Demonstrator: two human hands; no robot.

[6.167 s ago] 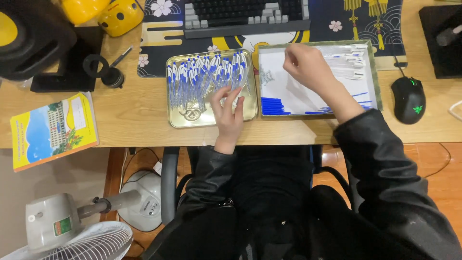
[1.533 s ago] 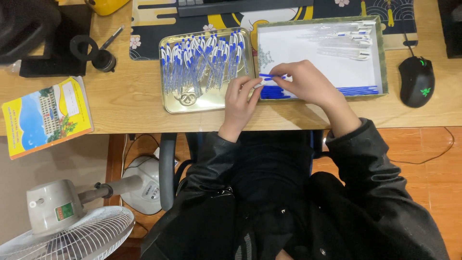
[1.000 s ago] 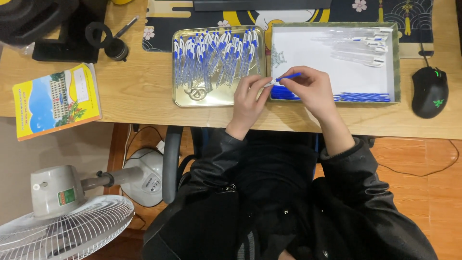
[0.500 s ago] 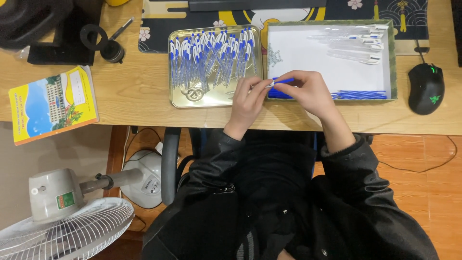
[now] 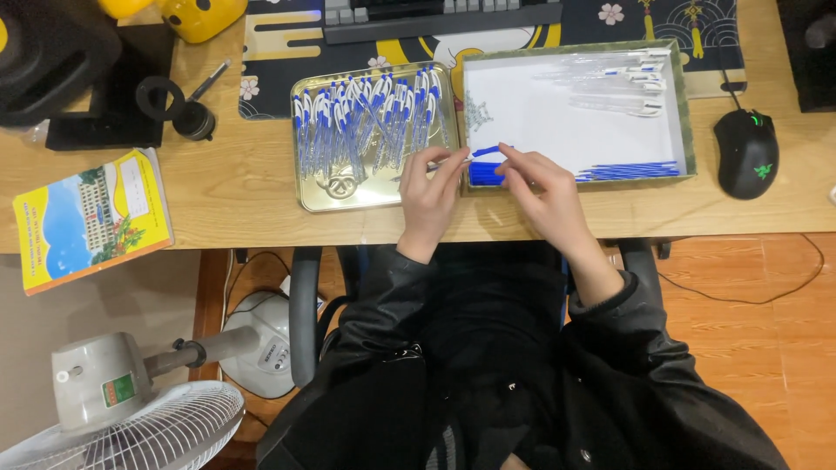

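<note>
A gold metal tray point(image 5: 313, 196) on the desk holds several blue-and-clear ballpoint pens point(image 5: 366, 113). Beside it to the right is a white box lid point(image 5: 684, 113) with clear pen barrels point(image 5: 623, 83) at its far end and blue refills point(image 5: 631, 171) along its near edge. My left hand point(image 5: 431, 196) pinches a clear pen barrel point(image 5: 435, 164) over the gap between tray and lid. My right hand point(image 5: 540, 187) pinches a blue pen part point(image 5: 488, 151) just inside the lid's left corner. The two hands are close together.
A black mouse point(image 5: 747, 152) lies right of the lid. A keyboard point(image 5: 435, 13) and patterned desk mat point(image 5: 279, 52) are behind. A yellow booklet point(image 5: 87, 218) sits at the left edge, black gear point(image 5: 78, 78) at the back left, a fan point(image 5: 113, 400) on the floor.
My right hand went from the lid's middle to its near-left corner and picked up a blue piece. My left hand lifted from the tray with a clear barrel. Both hands came together.
</note>
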